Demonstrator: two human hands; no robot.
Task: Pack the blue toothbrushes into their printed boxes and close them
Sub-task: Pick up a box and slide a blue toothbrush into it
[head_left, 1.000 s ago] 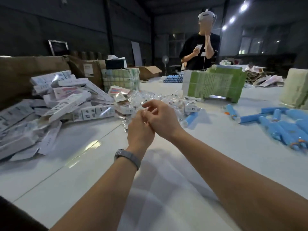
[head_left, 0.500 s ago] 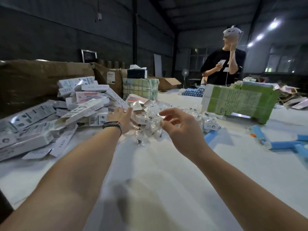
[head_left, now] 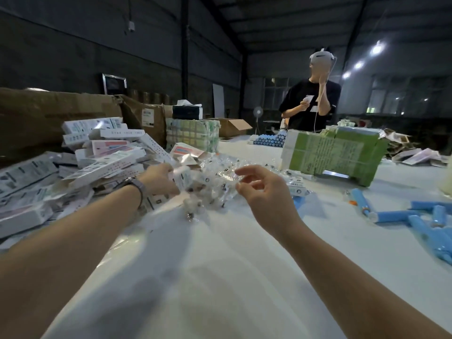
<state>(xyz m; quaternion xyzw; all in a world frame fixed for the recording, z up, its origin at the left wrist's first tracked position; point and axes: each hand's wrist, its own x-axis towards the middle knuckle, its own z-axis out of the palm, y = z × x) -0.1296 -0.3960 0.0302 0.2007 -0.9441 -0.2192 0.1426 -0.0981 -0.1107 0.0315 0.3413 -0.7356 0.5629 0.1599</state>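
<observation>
A heap of white printed boxes (head_left: 105,165) lies at the left of the white table (head_left: 220,265). My left hand (head_left: 159,179), a watch on its wrist, reaches to the heap's right edge, fingers and thumb curled round a small printed box (head_left: 183,177). My right hand (head_left: 264,192) hovers beside it with loosely curled fingers, holding nothing, just over a pile of clear plastic bags (head_left: 215,184). Several blue toothbrushes (head_left: 425,218) lie loose at the right, apart from both hands.
A green carton (head_left: 330,155) stands behind the bags. A wrapped green bundle (head_left: 193,133) and brown cardboard boxes (head_left: 49,113) line the back left. A person in a black shirt (head_left: 310,104) stands across the table near stacked blue items (head_left: 269,140).
My hands were together in the middle and have parted. The left hand went left to the box heap and took hold of a small box; the right stayed over the bags.
</observation>
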